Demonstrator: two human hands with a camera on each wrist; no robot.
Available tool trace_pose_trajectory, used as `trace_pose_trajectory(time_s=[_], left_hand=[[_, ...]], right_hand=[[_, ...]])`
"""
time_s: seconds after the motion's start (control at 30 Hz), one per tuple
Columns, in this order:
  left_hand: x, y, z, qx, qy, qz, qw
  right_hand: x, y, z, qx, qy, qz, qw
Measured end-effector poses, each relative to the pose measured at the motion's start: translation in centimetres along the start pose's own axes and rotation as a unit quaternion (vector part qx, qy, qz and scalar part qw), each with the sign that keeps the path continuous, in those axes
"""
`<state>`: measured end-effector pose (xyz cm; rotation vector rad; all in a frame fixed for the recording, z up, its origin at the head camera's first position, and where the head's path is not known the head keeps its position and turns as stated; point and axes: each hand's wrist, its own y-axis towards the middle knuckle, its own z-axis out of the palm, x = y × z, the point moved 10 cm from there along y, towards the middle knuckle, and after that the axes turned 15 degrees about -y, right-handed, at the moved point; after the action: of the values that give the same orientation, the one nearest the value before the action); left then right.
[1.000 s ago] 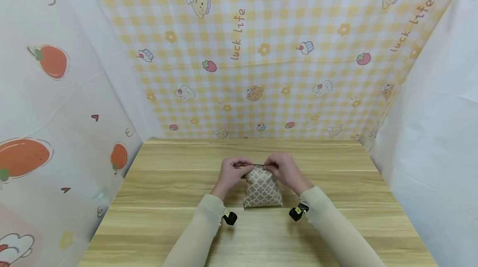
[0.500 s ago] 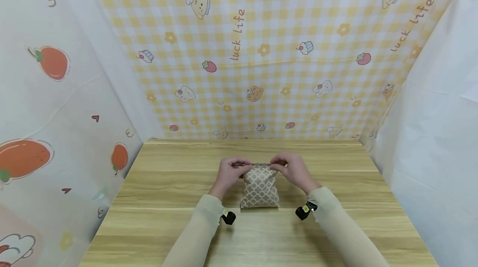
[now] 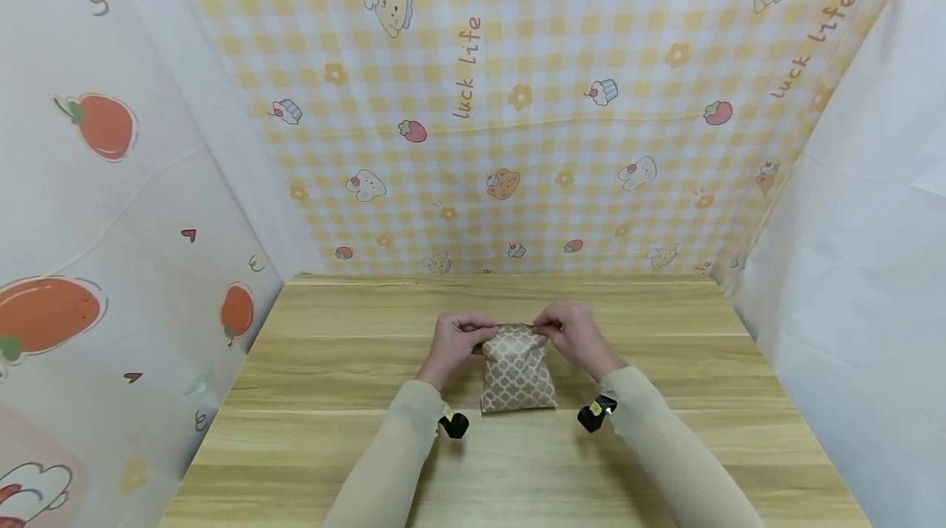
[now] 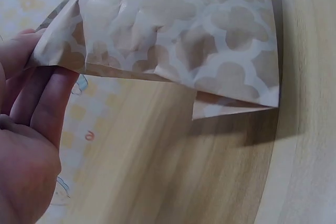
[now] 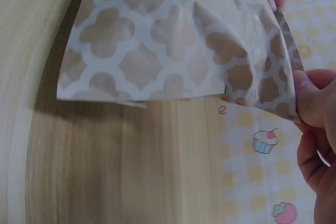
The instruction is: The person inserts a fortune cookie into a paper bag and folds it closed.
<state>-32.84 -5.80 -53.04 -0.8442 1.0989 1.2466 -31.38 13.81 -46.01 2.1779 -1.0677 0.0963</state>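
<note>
A brown paper bag (image 3: 518,368) with a white lattice pattern stands on the wooden table, its bottom edge toward me. My left hand (image 3: 455,342) pinches the top left corner of the bag between thumb and fingers; in the left wrist view the fingers (image 4: 50,106) lie behind the paper. At the opposite top corner, my right hand (image 3: 575,335) pinches the paper, and the right wrist view shows the thumb (image 5: 312,98) pressed on its front. The bag's mouth is drawn flat between the hands, and its sides are creased. Whatever is inside is hidden.
The wooden table (image 3: 355,380) runs back to a yellow checked cloth (image 3: 473,183) with cartoon prints. A white printed sheet (image 3: 148,208) hangs at the left and a plain white one (image 3: 850,265) at the right. Black wrist cameras (image 3: 456,426) sit under both sleeves.
My right hand moved right along the bag's top edge, then came slightly back left. The bag shifted a little left and back with it. The left hand has barely moved.
</note>
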Motion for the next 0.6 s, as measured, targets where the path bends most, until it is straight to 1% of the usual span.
trace_pose_trajectory(time_s=[0.07,0.17,0.27,0.33,0.4,0.47,0.6], left_hand=[[0.5,0.2,-0.3,-0.004,-0.001,-0.011,0.9999],[1.3,0.6,-0.7,-0.012,-0.013,-0.032,0.9994],[2.3,1.0,-0.9,-0.015,-0.023,-0.052,0.9983],[2.8,1.2,-0.9,-0.012,-0.014,-0.06,0.9981],[3.0,1.4,-1.0,-0.008,0.01,-0.059,0.9982],[3.0,1.5,-1.0,-0.006,0.053,-0.049,0.9974],[2.6,1.8,-1.4,-0.004,0.139,-0.026,0.99]], right_hand=[[-0.5,0.0,0.5,0.004,0.011,0.013,0.9998],[-1.0,0.1,1.1,0.005,0.02,0.021,0.9996],[-1.5,0.0,1.9,0.013,0.009,0.026,0.9995],[-1.9,-0.2,2.5,0.028,-0.002,0.034,0.999],[-2.2,-0.4,3.3,0.049,-0.023,0.037,0.9978],[-2.5,-0.6,4.1,0.071,-0.038,0.042,0.9959],[-2.6,-0.8,5.1,0.104,-0.062,0.051,0.9913]])
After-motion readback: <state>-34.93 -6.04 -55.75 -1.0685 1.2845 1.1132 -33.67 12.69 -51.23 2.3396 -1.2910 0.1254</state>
